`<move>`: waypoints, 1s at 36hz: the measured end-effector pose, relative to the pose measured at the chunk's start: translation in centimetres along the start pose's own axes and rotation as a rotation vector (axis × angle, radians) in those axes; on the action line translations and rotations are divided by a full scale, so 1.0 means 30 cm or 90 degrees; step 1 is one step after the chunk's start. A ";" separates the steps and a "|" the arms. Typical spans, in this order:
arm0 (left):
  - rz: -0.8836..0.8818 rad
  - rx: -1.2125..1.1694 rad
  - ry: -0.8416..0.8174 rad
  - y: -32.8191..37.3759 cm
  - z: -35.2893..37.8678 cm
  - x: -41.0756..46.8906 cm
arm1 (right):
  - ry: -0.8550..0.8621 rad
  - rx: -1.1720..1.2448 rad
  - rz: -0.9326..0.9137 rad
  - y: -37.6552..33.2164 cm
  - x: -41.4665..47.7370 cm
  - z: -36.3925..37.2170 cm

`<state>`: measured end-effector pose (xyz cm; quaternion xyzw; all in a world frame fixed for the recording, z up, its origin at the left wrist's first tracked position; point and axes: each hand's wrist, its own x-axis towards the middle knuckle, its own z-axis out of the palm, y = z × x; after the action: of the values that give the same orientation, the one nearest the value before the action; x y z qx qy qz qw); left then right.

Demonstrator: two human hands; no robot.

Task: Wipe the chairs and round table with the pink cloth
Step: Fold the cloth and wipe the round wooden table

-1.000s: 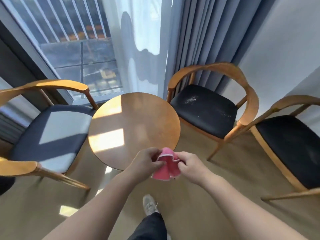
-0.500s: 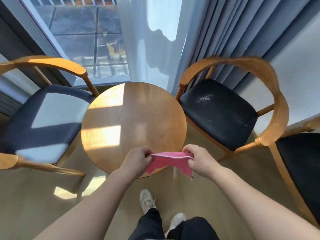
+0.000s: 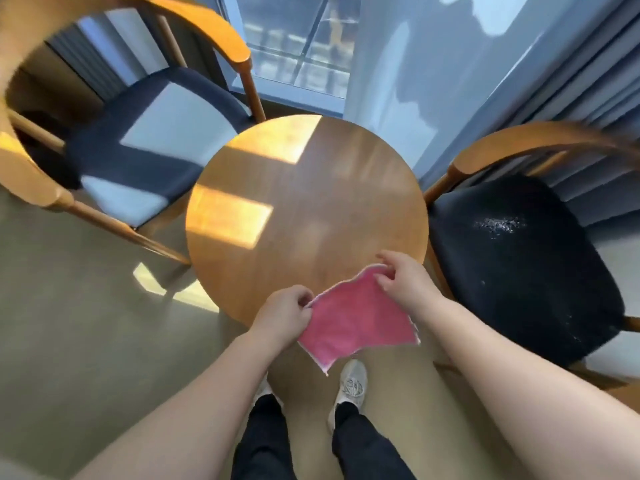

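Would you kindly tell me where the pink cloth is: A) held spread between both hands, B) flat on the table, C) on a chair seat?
A: the left hand and the right hand each pinch an edge of the pink cloth, stretched out between them.

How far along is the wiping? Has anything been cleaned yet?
Nothing looks wiped yet. In hand: the pink cloth, pinched and spread open between the left hand and right hand over the round table's near edge. Left to do: the table, the left chair and the right chair, whose dark seat shows white specks.
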<state>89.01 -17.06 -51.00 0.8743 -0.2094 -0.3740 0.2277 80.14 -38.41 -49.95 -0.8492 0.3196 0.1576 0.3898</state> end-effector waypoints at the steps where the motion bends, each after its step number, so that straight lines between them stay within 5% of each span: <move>1: -0.011 0.006 0.017 -0.016 0.014 0.022 | 0.017 0.013 0.001 -0.003 0.047 0.008; 12: -0.042 0.127 0.047 -0.272 0.124 0.156 | -0.010 -0.072 0.195 0.070 0.116 0.428; 20: 0.040 0.257 0.098 -0.500 0.147 0.224 | 0.112 -0.097 0.346 0.079 0.242 0.647; 24: 0.097 0.265 0.149 -0.585 0.127 0.278 | 0.171 -0.167 0.301 0.118 0.346 0.632; 31: 0.172 0.238 0.194 -0.615 0.130 0.352 | 0.145 -0.348 0.057 0.169 0.524 0.522; 36: 0.209 0.231 0.235 -0.631 0.138 0.363 | 0.189 -0.331 0.076 0.100 0.673 0.486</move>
<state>96.50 -8.59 -70.15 0.9084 -0.3663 -0.1235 0.1596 92.94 -37.25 -71.49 -0.9139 0.3713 0.1310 0.0989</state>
